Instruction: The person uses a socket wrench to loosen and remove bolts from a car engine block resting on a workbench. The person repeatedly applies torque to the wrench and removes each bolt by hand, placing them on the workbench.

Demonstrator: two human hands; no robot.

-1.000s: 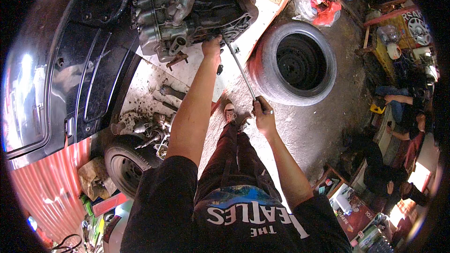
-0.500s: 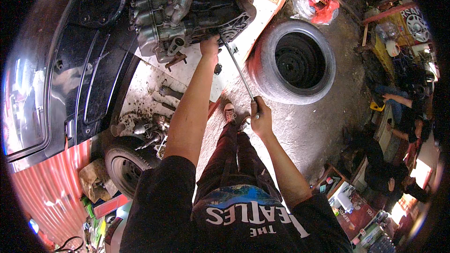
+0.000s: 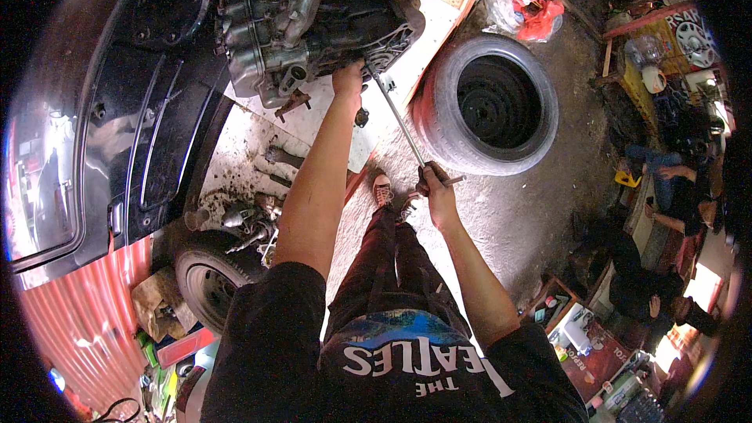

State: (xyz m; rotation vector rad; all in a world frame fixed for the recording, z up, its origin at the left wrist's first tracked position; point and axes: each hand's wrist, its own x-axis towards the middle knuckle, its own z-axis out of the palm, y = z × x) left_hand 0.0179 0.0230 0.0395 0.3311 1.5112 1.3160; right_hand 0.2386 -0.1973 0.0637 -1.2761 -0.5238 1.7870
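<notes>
Left hand presses on the grey cast-metal engine block, fingers closed, steadying it. Right hand fingers wrap the long thin steel extension bar, angled up into the block's underside for reach.

Daylight falls unevenly: the concrete floor at centre is bright, glare streaks the car window at left, the frame's rim is black, and straight edges bend outward.

Concrete floor, tyre, perhaps scattered parts

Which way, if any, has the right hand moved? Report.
No: the right hand holds its place beside the tyre, gripping the bar.
</notes>
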